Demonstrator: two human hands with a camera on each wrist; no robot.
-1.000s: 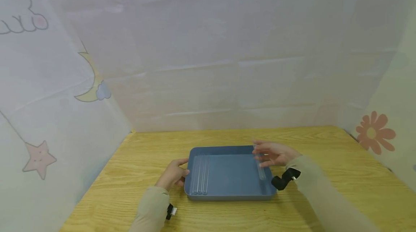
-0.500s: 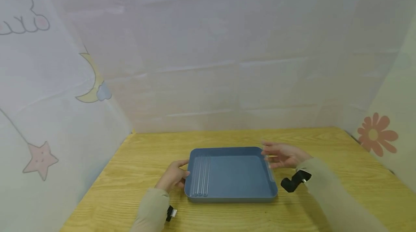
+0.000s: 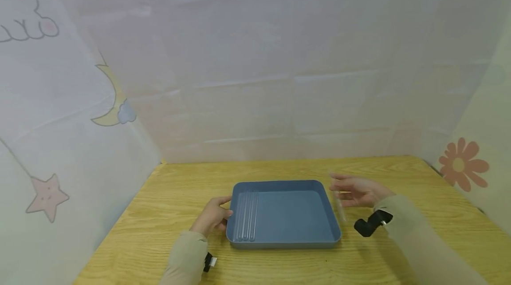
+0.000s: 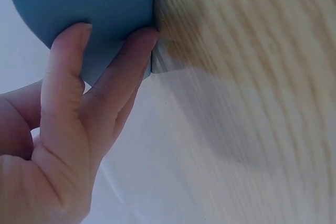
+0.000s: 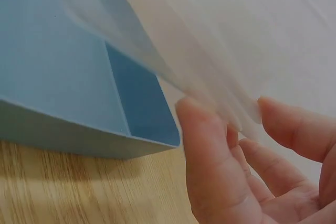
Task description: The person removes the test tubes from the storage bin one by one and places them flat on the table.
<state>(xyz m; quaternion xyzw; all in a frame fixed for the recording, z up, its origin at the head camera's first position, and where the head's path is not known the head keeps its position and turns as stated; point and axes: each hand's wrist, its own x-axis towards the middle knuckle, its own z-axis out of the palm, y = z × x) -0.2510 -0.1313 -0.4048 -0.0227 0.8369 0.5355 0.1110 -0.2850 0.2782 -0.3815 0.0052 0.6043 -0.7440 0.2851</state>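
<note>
A blue-grey rectangular tray (image 3: 295,214) lies on the table. At its left end, several clear test tubes (image 3: 246,216) lie side by side, their rounded ends toward the front. My left hand (image 3: 213,214) touches the tray's left side; the left wrist view has fairly straight fingers (image 4: 123,64) against the outer wall. Just right of the tray, my right hand (image 3: 359,191) pinches another clear test tube (image 3: 341,211) between thumb and fingers. That tube slants above the table, apart from the tray. In the right wrist view the tube (image 5: 210,72) looks blurred and see-through.
The wooden table (image 3: 191,174) reaches back to a pale hanging sheet (image 3: 255,76). More printed sheeting (image 3: 60,152) stands at the left, and a sheet with a red flower (image 3: 463,165) hangs at the right. A black wrist mount (image 3: 373,223) sits on the right sleeve.
My right hand has moved right with the test tube, from above the tray's right end to beyond its right rim. The left hand and the tray stay in place.
</note>
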